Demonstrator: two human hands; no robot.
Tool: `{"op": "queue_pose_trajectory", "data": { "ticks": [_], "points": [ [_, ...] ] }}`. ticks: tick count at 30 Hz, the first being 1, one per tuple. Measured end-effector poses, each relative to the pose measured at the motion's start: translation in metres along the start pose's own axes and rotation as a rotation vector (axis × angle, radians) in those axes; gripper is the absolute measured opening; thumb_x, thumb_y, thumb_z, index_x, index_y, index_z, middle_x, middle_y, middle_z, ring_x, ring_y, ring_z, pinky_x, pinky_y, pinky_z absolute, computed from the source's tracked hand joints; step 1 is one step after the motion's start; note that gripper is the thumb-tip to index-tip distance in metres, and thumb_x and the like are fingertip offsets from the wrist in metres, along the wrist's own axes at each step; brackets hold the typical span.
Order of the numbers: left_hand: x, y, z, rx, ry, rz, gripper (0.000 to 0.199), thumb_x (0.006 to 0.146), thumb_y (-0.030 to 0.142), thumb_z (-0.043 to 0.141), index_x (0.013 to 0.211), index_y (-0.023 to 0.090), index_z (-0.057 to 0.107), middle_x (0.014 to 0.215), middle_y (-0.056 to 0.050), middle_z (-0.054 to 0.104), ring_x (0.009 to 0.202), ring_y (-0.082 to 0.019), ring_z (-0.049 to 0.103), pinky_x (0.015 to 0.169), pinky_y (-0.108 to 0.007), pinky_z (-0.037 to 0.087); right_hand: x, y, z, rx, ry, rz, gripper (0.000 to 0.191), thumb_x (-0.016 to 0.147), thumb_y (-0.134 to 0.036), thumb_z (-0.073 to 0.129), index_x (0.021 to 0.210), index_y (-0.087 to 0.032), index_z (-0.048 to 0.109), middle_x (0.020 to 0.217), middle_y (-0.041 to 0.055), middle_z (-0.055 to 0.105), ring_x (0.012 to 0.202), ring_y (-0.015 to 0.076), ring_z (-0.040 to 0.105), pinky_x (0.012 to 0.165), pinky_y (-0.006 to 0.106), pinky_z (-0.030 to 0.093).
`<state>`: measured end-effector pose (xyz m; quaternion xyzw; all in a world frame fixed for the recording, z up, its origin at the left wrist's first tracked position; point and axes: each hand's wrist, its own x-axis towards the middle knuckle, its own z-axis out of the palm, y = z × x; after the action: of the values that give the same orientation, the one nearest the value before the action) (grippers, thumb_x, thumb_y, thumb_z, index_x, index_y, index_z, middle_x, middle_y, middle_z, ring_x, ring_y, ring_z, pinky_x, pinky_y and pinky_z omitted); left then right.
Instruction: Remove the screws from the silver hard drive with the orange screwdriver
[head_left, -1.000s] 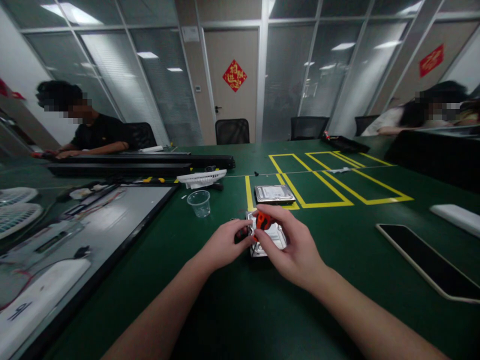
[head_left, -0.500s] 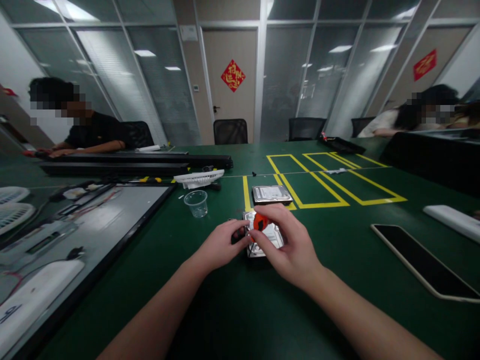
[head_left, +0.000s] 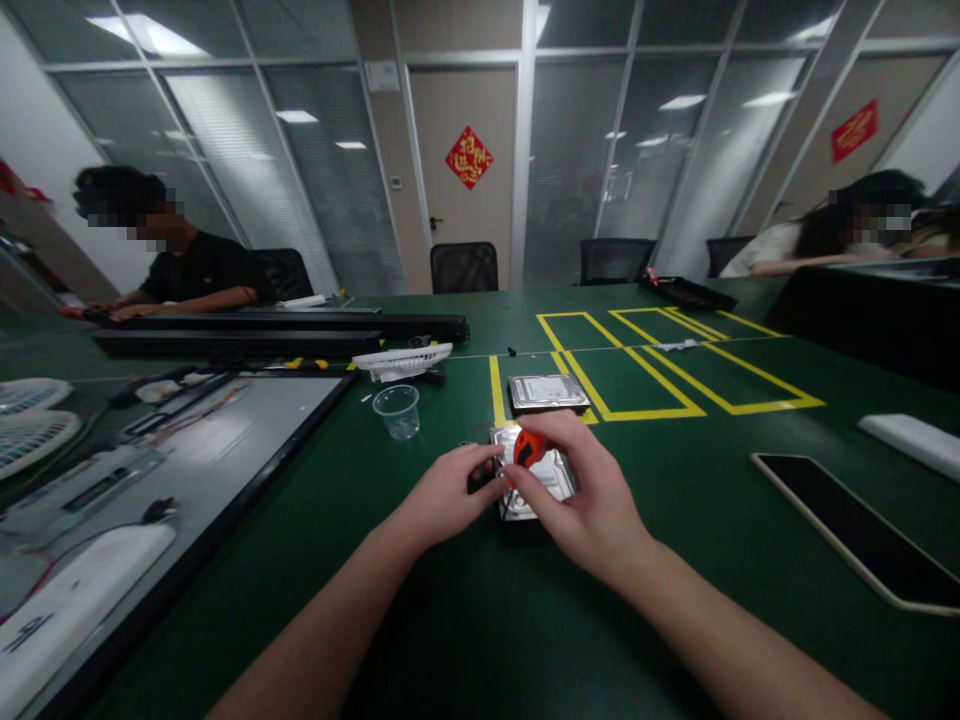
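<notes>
1. Silver rectangular metal hard drive lies between the hands; work looks under way, cover seemingly on, what remains unclear.
2. Grey flat black-edged panel limits room toward nine o'clock of it; clear round plastic cup stands at ten.
3. Left hand: fingers narrow at the drive's left edge, grip unclear.
4. Second silver rectangular drive: twelve, just beyond.
5. Right hand holds what looks like an orange-and-black screwdriver.
6. Green tabletop gives room toward four, up to the black pale-rimmed phone.

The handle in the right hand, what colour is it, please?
The handle is orange-red and black, as the head view shows.
</notes>
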<state>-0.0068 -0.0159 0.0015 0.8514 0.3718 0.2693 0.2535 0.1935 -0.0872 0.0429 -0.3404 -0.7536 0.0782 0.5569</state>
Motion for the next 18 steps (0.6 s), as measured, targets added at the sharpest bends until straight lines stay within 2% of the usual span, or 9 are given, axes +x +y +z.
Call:
{"op": "queue_pose_trajectory", "data": {
  "ticks": [5,9,14,18],
  "points": [
    [-0.0002,0.0021,-0.001,0.04,0.009,0.002,0.022,0.101,0.037,0.067,0.112,0.019,0.073,0.105,-0.007,0.072,0.093,-0.024,0.066,0.082,-0.034,0.05,-0.0027,-0.0008,0.0006,0.038,-0.025,0.044,0.047,0.101,-0.021,0.065,0.146,-0.03,0.054,0.121,0.0084,0.07,0.104,0.0235,0.07,0.092,0.042,0.062],
    [-0.0002,0.0027,-0.0016,0.031,-0.003,0.014,0.022,0.102,0.037,0.067,0.113,0.019,0.074,0.108,-0.008,0.073,0.095,-0.024,0.067,0.084,-0.034,0.051,-0.0048,-0.0005,0.0,0.06,-0.036,0.071,0.051,0.102,-0.019,0.062,0.15,-0.029,0.049,0.131,0.0105,0.07,0.113,0.025,0.071,0.099,0.045,0.06],
    [-0.0002,0.0008,-0.0006,-0.007,0.002,0.008,0.022,0.101,0.037,0.068,0.114,0.02,0.074,0.112,-0.008,0.073,0.098,-0.025,0.068,0.088,-0.036,0.052,-0.0005,-0.001,-0.0011,0.006,-0.004,-0.002,0.046,0.098,-0.024,0.074,0.14,-0.03,0.057,0.123,0.0082,0.068,0.107,0.0242,0.069,0.092,0.042,0.061],
    [-0.0007,0.0003,-0.0003,-0.006,-0.002,-0.003,0.022,0.101,0.037,0.068,0.113,0.02,0.074,0.112,-0.008,0.073,0.098,-0.025,0.068,0.089,-0.036,0.053,0.0024,-0.0019,-0.0014,0.003,0.005,-0.013,0.04,0.099,-0.02,0.071,0.136,-0.03,0.061,0.119,0.0069,0.068,0.105,0.0226,0.069,0.091,0.04,0.061]
  ]
}}
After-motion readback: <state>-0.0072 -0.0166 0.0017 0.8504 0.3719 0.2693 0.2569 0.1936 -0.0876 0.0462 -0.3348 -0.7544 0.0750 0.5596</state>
